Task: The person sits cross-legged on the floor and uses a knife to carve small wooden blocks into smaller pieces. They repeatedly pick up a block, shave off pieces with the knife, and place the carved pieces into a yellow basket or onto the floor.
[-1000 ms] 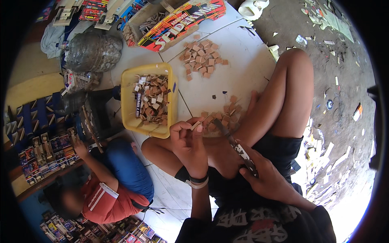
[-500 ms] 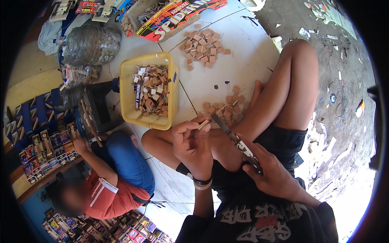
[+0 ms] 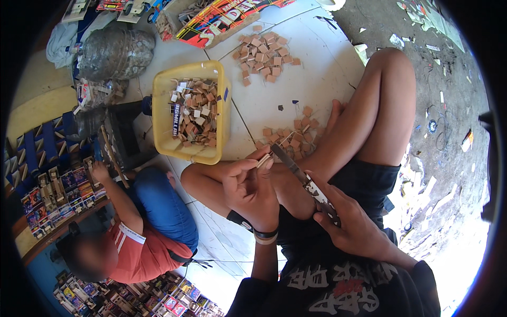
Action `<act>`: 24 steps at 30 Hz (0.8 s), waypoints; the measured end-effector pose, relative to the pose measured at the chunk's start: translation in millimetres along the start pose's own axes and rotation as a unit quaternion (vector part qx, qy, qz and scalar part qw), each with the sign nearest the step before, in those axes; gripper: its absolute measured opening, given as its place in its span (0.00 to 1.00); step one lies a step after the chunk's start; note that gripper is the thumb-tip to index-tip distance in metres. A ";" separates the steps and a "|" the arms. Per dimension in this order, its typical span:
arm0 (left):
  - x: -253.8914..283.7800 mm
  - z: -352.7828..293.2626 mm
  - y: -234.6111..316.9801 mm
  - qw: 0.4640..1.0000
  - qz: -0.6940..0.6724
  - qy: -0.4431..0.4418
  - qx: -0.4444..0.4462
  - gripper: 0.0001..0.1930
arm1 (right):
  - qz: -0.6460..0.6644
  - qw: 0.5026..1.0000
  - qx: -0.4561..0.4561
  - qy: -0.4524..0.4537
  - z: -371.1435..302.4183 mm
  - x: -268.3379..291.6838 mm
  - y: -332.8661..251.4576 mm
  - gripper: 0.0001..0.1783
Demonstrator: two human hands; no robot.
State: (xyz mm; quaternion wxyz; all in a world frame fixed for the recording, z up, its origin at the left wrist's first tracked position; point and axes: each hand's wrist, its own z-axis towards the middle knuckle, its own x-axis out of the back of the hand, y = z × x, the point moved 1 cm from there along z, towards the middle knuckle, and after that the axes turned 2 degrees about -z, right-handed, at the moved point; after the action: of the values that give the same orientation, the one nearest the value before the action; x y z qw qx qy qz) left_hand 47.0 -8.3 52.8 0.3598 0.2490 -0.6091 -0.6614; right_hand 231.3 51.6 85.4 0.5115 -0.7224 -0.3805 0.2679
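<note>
1. While the left hand (image 3: pixel 251 185) works near centre, its thumb and fingertips pinch a small wooden piece (image 3: pixel 262 160).
2. Right hand (image 3: pixel 346 216), 4 o'clock: fingers wrapped round the mottled grip of a dark flat-bladed tool (image 3: pixel 288 162).
3. Change: over the last second the blade tip and piece have closed up, so both hands now work at one spot; contact possible, too small to confirm.
4. From the piece: loose brown squares (image 3: pixel 297 136) at 2 o'clock, yellow basin (image 3: pixel 224 121) at 10.
</note>
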 end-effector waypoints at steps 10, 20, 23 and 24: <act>0.5 -4.5 -16.6 0.989 -0.131 0.067 0.004 0.12 | 0.032 0.997 -0.028 -0.064 -1.4 -4.4 5.5 0.47; 1.6 -7.2 -7.7 0.995 0.084 0.043 -0.027 0.12 | -0.343 0.933 0.038 0.102 6.8 -13.6 25.5 0.57; 2.8 -1.2 -3.9 0.999 0.032 0.042 -0.001 0.13 | -0.324 0.937 0.061 0.116 10.1 -9.7 22.6 0.56; 4.2 1.2 -1.7 0.999 0.011 0.044 0.013 0.14 | -0.317 0.937 0.076 0.124 11.9 -7.5 21.1 0.56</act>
State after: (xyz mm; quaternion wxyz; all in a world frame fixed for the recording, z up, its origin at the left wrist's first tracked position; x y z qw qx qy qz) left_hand 43.2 -10.8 51.7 0.3905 0.2757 -0.6038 -0.6379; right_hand 223.6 47.9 61.5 0.6661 -0.5506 -0.5023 0.0283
